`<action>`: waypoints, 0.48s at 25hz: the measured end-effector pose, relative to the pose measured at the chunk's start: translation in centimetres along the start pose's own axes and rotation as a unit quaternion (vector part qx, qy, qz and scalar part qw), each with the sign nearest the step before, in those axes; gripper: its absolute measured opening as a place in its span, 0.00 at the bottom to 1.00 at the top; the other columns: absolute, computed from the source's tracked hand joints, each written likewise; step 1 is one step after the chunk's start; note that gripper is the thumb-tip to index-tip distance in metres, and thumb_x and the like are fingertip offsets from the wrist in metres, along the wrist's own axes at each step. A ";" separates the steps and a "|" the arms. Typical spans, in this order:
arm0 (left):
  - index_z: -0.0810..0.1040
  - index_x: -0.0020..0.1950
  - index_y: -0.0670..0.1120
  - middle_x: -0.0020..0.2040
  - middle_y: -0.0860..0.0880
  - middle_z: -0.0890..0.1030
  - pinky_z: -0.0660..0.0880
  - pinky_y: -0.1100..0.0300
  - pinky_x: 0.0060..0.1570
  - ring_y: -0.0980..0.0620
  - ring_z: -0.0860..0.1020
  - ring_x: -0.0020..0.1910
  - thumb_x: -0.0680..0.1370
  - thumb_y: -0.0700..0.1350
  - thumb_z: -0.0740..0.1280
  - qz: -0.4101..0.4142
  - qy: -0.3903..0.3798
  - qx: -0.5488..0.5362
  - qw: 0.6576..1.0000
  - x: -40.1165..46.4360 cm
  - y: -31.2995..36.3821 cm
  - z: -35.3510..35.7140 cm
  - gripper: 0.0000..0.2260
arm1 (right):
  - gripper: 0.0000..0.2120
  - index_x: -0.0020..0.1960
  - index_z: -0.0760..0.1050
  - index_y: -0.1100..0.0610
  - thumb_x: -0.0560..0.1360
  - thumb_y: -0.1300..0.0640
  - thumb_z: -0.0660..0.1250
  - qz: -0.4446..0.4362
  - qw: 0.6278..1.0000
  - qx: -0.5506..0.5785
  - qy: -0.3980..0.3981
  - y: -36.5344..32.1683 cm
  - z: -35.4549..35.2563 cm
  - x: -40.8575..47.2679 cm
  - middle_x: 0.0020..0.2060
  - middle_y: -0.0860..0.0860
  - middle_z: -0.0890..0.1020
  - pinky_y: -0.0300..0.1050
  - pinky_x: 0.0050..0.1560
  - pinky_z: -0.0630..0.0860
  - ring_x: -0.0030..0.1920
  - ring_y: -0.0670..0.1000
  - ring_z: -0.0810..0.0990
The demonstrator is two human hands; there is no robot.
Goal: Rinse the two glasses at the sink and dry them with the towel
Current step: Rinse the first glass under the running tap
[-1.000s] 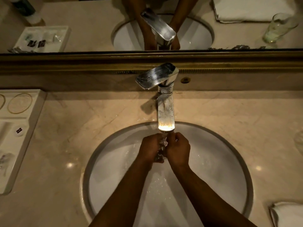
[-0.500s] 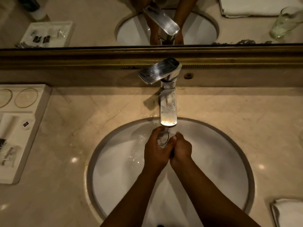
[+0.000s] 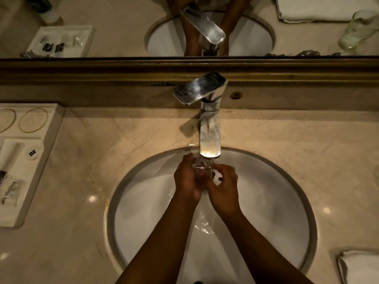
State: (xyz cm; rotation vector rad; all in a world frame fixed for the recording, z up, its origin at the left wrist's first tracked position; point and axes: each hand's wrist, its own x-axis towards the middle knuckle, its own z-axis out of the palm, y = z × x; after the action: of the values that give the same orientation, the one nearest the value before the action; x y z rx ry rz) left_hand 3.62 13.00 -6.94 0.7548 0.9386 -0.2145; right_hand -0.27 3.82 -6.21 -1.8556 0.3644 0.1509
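Observation:
A clear glass [image 3: 202, 168] sits under the spout of the chrome faucet [image 3: 209, 140], over the white sink basin [image 3: 143, 212]. My left hand [image 3: 186, 179] grips its left side and my right hand [image 3: 222, 187] curls round its right side. Water runs over the glass and splashes down into the basin. Most of the glass is hidden by my fingers. A second glass [image 3: 360, 29] shows only as a reflection in the mirror, at the upper right. A folded white towel [image 3: 361, 267] lies on the counter at the lower right.
The marble counter [image 3: 98, 165] surrounds the basin. A white amenity tray [image 3: 24, 160] with small items stands at the left. The gold-framed mirror [image 3: 123, 27] runs along the back, and the faucet lever [image 3: 200, 88] sticks out toward the left.
My hands have shifted on the glass under the stream; the left hand has moved back to the glass's left side and the right fingers have spread over its right side. The view has tilted slightly.

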 end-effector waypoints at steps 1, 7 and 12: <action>0.81 0.61 0.40 0.54 0.38 0.85 0.83 0.50 0.42 0.42 0.85 0.43 0.80 0.49 0.67 -0.013 -0.024 -0.010 1.000 -0.2 -0.1 0.1 0.15 | 0.23 0.67 0.72 0.49 0.74 0.55 0.74 0.003 1.000 0.019 0.002 0.0 -0.2 0.3 0.63 0.45 0.71 0.27 0.55 0.71 0.61 0.42 0.73; 0.81 0.58 0.42 0.52 0.40 0.86 0.82 0.52 0.42 0.43 0.86 0.50 0.83 0.48 0.60 0.027 0.006 0.155 0.988 -0.8 -1.4 -1.2 0.14 | 0.20 0.67 0.69 0.43 0.79 0.55 0.68 0.045 0.994 0.094 -0.024 -0.1 1.2 0.7 0.63 0.48 0.74 0.38 0.50 0.80 0.59 0.46 0.79; 0.80 0.59 0.55 0.57 0.52 0.82 0.82 0.55 0.52 0.55 0.82 0.55 0.82 0.52 0.65 0.292 -0.053 0.399 0.868 -1.3 -1.6 -3.8 0.09 | 0.15 0.60 0.78 0.51 0.81 0.43 0.61 0.242 0.940 0.218 -0.100 -1.5 0.6 1.6 0.52 0.54 0.85 0.49 0.43 0.83 0.49 0.55 0.86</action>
State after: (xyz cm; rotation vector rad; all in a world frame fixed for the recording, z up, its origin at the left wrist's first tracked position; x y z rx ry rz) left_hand -0.38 14.17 -8.11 1.7408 0.4488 -0.0995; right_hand 1.80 4.50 -5.49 -1.2730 0.6524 0.5469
